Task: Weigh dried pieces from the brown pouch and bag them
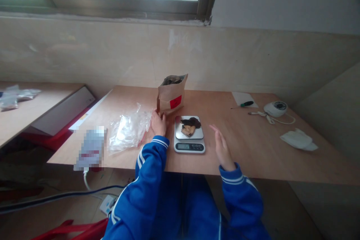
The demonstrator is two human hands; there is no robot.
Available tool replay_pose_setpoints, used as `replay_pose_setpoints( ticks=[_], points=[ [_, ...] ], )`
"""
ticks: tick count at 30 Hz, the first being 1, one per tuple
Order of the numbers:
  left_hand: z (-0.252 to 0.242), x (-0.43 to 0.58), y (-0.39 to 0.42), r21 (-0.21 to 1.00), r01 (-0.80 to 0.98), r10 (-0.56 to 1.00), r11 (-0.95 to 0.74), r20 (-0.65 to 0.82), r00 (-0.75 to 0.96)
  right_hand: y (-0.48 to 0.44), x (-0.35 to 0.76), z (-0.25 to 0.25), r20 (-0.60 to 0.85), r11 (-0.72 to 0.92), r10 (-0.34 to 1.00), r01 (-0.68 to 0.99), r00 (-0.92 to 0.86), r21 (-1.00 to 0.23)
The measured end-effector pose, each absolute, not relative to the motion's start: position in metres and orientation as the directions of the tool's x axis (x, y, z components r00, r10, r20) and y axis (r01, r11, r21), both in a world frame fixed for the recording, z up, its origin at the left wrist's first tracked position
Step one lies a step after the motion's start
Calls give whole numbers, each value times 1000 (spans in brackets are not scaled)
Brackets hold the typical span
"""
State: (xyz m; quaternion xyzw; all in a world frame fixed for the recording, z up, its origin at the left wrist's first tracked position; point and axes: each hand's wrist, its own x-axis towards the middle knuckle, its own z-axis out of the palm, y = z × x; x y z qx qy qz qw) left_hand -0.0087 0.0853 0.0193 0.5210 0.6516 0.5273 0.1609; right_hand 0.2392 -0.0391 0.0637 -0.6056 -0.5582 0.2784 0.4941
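A small kitchen scale [189,139] sits near the table's front edge with dark and tan dried pieces [190,126] on its steel plate. Behind it stands an open brown paper pouch [171,94] with a red label. My left hand [158,123] rests at the pouch's lower left corner, fingers curled against it. My right hand [222,147] hovers to the right of the scale, fingers stretched and holding nothing. Both arms wear blue sleeves with white stripes.
Clear plastic zip bags [128,130] lie left of my left hand, a blurred packet [90,149] further left. A screwdriver [244,104], a white round device with cord [275,108] and a white cloth [298,139] are at the right. Another table [33,107] stands to the left.
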Motion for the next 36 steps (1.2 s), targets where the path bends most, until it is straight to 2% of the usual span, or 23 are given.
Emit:
replay_pose_setpoints(
  ticks=[2,5,9,11,14,17,21,26,30,33,35,36],
  points=[
    [27,-6,91,856,517,827,-25,308,-470,-59,242,62,204,91,945,396,254,-914],
    [39,-7,91,840,541,849,-33,309,-429,-82,251,56,188,59,933,383,307,-922],
    [53,-26,68,745,658,809,-111,453,-376,-98,267,53,135,-16,909,355,395,-935],
    [55,-39,55,647,760,778,-67,510,-366,-102,272,55,127,-32,897,351,423,-936],
    [52,-59,47,562,824,821,70,437,-367,-104,271,62,122,-41,887,340,444,-940],
    [45,-72,52,582,808,866,92,354,-353,-101,261,66,99,-33,914,317,393,-948],
    [53,-73,48,650,760,836,33,398,-377,-90,237,74,163,81,957,318,242,-945],
    [93,-48,-2,713,688,670,-138,578,-466,-75,201,95,193,169,977,225,87,-959],
    [117,-17,-44,669,648,712,-363,648,-270,-63,168,118,206,210,977,111,-53,-971],
    [122,5,-60,666,547,751,-508,653,-98,-49,152,129,221,223,974,51,-40,-973],
    [122,17,-63,701,483,757,-524,644,-112,-41,150,129,232,232,973,-11,13,-973],
    [121,21,-63,734,451,751,-509,634,-184,-37,151,127,229,231,973,-41,40,-972]
  ],
)
